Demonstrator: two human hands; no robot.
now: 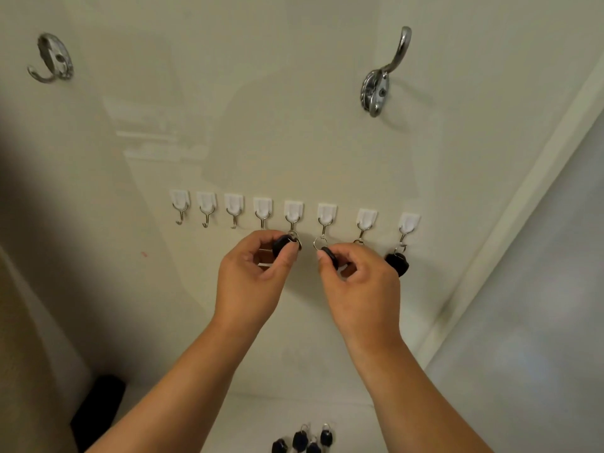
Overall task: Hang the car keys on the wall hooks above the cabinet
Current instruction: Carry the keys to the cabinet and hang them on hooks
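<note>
A row of several small white adhesive hooks runs across the cream wall. My left hand pinches a black car key whose ring sits at the fifth hook from the left. My right hand pinches another black key, its ring at the tip of the sixth hook. A black key hangs free from the rightmost hook. The seventh hook carries a ring, and what hangs from it is hidden behind my right hand.
Two chrome coat hooks are mounted higher up, one at the upper left and one at the upper right. Several more black keys lie on the white cabinet top below. A dark object sits at the lower left.
</note>
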